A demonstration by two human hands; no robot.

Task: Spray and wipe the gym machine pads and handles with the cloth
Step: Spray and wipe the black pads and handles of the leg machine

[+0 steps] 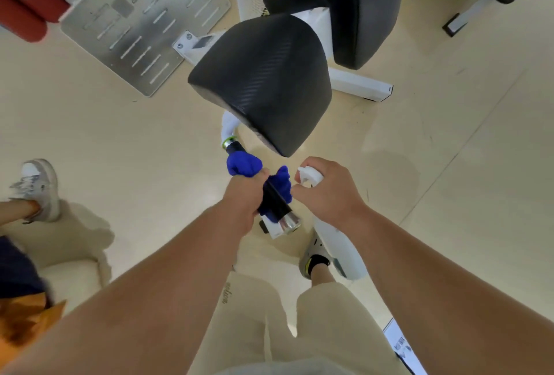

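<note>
A black machine handle [277, 198] with a chrome end cap juts toward me below a black textured pad [263, 75]. My left hand [244, 197] grips a blue cloth [243, 165] wrapped around that handle; cloth bunches out on both sides of the fingers. Just to the right, my right hand [326, 188] holds a white spray bottle [338, 248] by its neck, the nozzle pointing left toward the cloth and handle. The bottle's body hangs down under my wrist.
A second black pad [353, 0] stands behind the first on a white frame [359, 87]. A perforated metal footplate [141, 21] lies at upper left beside red rollers [21, 6]. Another person's sneaker [39, 185] is at left. My legs are below.
</note>
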